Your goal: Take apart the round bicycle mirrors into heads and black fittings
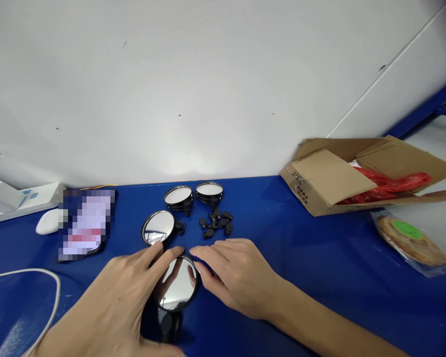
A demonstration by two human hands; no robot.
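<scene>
A round convex mirror [180, 285] with a black rim and a black stem at its lower end is under my hands, close to me. My left hand [128, 290] spans it, with fingers at the upper rim and thumb low by the stem. Beside the upper right rim is my right hand [238, 277], its index finger and thumb slightly apart and the thumb tip at the rim. Another round mirror [158, 227] lies just beyond my left fingers. Farther back stand two more mirrors, the left one [178, 195] and the right one [209, 190].
Small black knob-like parts [215, 223] lie in a cluster past my right hand. An opened cardboard box [319, 176] with red plastic and a bagged round item [412, 238] are at right. At left are a blurred phone [87, 223], white case [48, 221] and white cable [55, 287].
</scene>
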